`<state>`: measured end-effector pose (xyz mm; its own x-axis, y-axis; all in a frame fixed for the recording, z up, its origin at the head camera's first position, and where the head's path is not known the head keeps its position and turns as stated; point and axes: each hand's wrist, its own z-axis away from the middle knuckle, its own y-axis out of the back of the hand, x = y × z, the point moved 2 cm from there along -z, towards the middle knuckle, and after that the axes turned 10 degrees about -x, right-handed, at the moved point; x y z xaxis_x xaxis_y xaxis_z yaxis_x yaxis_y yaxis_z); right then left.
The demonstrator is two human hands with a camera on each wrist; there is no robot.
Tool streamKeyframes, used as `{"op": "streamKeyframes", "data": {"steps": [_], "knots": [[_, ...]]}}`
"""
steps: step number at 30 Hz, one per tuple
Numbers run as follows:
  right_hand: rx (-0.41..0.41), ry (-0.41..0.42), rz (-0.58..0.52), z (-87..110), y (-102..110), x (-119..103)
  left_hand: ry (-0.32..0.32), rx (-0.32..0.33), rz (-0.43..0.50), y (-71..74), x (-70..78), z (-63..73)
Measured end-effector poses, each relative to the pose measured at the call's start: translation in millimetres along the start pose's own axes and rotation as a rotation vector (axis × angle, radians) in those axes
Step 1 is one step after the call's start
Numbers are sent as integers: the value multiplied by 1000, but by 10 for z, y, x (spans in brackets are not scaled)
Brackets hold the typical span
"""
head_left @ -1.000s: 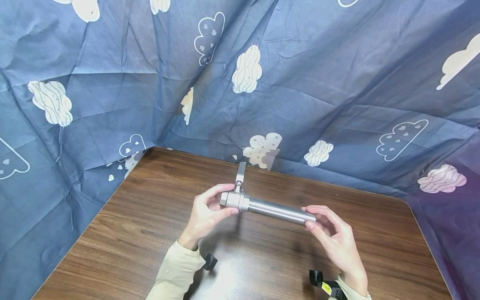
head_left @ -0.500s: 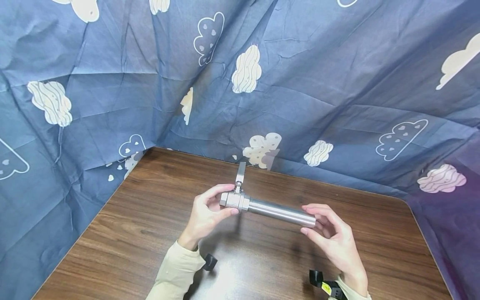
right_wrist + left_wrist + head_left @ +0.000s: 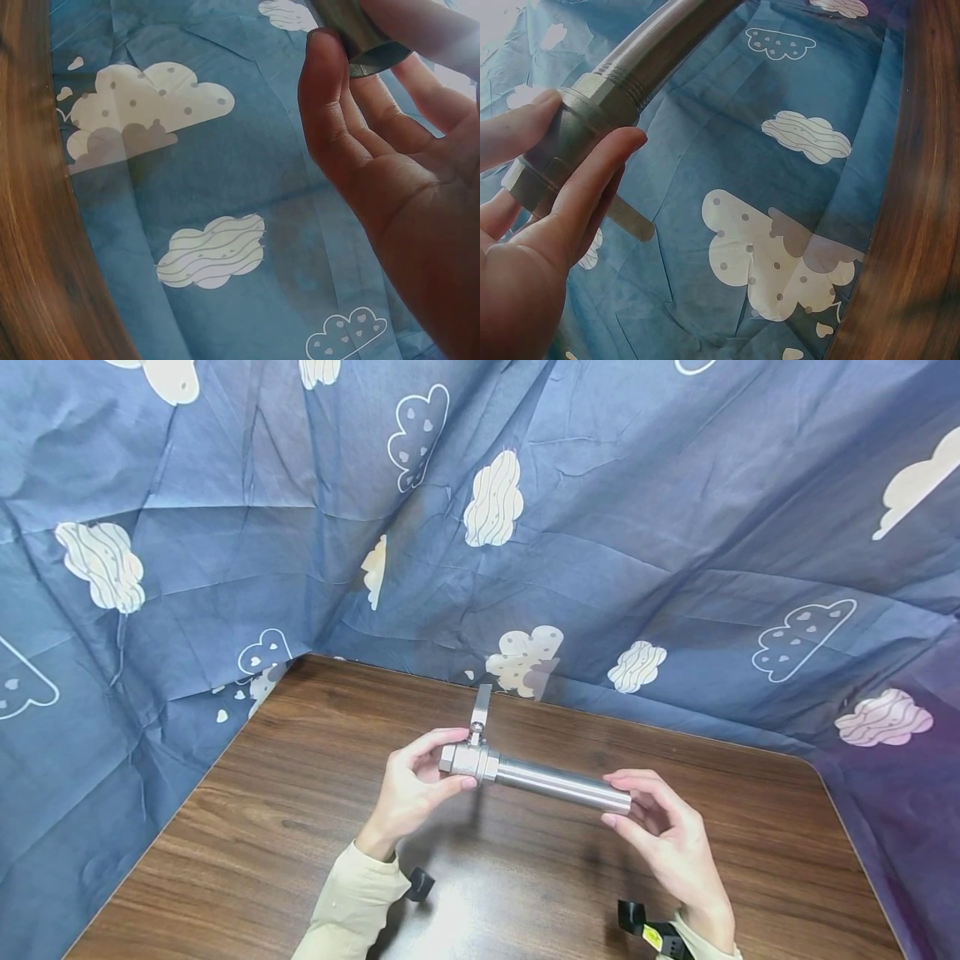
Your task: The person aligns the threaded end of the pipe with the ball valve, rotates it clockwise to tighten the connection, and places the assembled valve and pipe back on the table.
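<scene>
Head view showed a shiny pipe (image 3: 558, 783) with one end in a metal valve (image 3: 467, 761), held up over the brown table (image 3: 262, 818). The left hand (image 3: 408, 789) pinched the valve; the right hand (image 3: 671, 831) pinched the pipe's other end. The right thumb had just slid to the pipe's lower edge, so maybe that hand was changing its hold. One second before, the thumb sat on the pipe's near side. The valve looked the same. Blue cloth (image 3: 600, 552) hung behind.

Silver pipe (image 3: 558, 783), blue cloud-patterned cloth (image 3: 600, 502)
</scene>
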<state>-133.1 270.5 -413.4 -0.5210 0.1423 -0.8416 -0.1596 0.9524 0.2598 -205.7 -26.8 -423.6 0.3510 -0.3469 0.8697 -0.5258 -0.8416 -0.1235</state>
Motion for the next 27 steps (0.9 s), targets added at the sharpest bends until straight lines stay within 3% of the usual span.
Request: {"op": "streamKeyframes", "data": {"steps": [12,27], "knots": [[-2,-14,12,-1,8,2,-30,-10,4,9,-20,-2],[-12,-6,-5,-9,-10,13,-14,4,-12,19,-15,-2]]}}
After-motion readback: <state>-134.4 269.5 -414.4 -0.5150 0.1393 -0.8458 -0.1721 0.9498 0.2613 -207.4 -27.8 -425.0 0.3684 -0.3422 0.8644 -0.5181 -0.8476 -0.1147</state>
